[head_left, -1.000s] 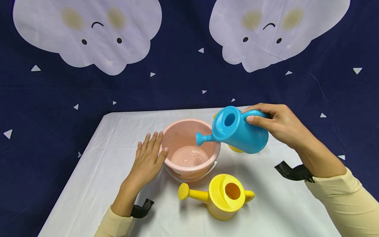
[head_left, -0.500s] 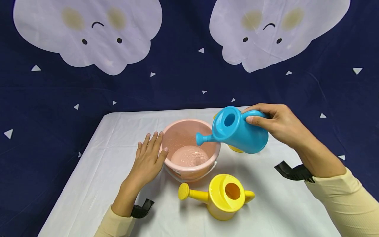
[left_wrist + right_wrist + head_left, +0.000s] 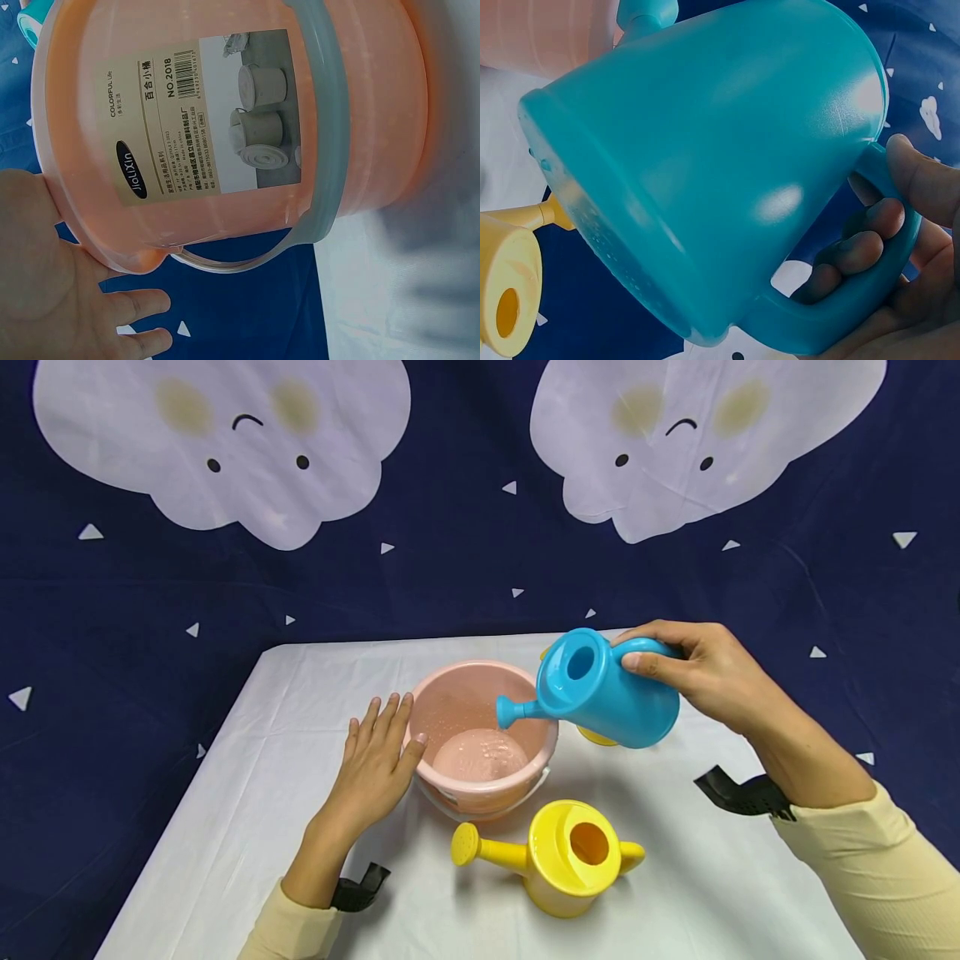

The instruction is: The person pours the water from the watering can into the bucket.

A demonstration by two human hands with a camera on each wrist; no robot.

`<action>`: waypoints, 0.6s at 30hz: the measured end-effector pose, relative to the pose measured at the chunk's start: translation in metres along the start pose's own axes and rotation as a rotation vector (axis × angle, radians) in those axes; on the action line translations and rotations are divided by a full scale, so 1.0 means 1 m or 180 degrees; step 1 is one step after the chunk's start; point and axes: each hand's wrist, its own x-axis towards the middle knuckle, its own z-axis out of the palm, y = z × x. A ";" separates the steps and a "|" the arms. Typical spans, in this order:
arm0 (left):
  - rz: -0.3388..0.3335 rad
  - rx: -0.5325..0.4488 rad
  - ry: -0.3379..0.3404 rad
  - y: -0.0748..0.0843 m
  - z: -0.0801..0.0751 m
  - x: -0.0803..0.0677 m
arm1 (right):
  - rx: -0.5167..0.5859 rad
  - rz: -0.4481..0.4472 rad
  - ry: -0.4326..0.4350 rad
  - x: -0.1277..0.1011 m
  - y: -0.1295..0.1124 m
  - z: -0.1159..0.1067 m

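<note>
My right hand (image 3: 705,672) grips the handle of a blue watering can (image 3: 622,693), fingers wrapped through it in the right wrist view. The can is tilted left, and its spout head overhangs the right side of a pink bucket (image 3: 480,787). Shallow water (image 3: 468,756) with ripples lies in the bucket's bottom. Against the bucket's left rim rests my left hand (image 3: 378,768), fingers straight and spread. In the left wrist view a paper label (image 3: 202,120) and a pale bail handle (image 3: 330,120) show on the bucket's side.
A yellow watering can (image 3: 566,868) stands in front of the bucket, spout to the left. Behind the blue can, another yellow object (image 3: 597,737) is mostly hidden. White cloth (image 3: 225,827) covers the table; a dark blue cloud-print backdrop (image 3: 450,577) hangs behind.
Both hands and the blue watering can hold almost the same place. Only the ripples on the bucket's water differ.
</note>
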 end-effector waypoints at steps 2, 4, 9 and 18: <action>-0.0001 0.0010 0.0002 0.000 0.000 0.000 | 0.0001 -0.0004 0.0001 0.000 0.000 0.000; -0.0001 0.0012 0.0008 0.000 0.000 0.000 | 0.0008 -0.0015 0.0001 0.000 -0.001 0.000; 0.0005 0.0006 0.0021 0.000 0.000 0.000 | 0.0010 -0.0044 0.0002 0.000 -0.001 0.000; 0.0007 -0.0001 0.0024 0.000 0.001 0.000 | -0.0004 0.0003 0.0001 -0.001 0.000 0.002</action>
